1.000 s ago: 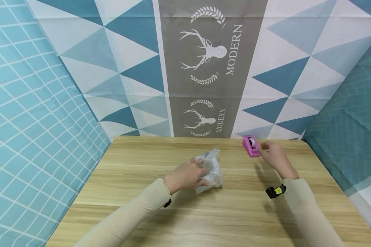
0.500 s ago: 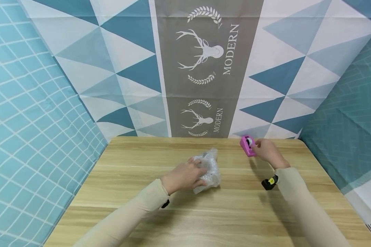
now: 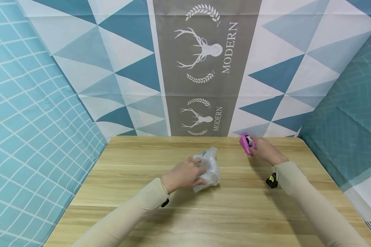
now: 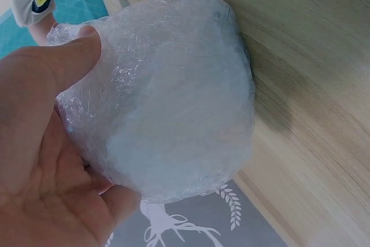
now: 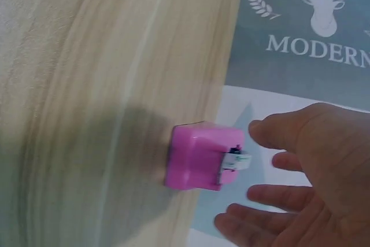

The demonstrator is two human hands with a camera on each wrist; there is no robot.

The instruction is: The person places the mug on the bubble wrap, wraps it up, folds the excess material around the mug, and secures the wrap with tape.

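My left hand (image 3: 185, 175) grips a bundle in clear bubble wrap (image 3: 211, 168) near the middle of the table. In the left wrist view the thumb lies over the wrapped bundle (image 4: 179, 102) and the other fingers curl under its edge. What is inside the wrap cannot be made out. At the back right stands a pink tape dispenser (image 3: 246, 145) with a roll of tape. My right hand (image 3: 266, 151) is right beside it. The right wrist view has this hand (image 5: 312, 183) with thumb and fingers spread around the tape side of the dispenser (image 5: 199, 155), apparently not gripping it.
The wooden table (image 3: 148, 216) ends at the back against a patterned cloth (image 3: 204, 68) with deer prints. Blue checked cloth (image 3: 34, 113) hangs on the left and teal cloth (image 3: 352, 113) on the right. The dispenser stands near the back edge.
My right hand has moved left and closer over the tape dispenser. The left hand stays on the bubble-wrapped bundle. The head view has shifted slightly.
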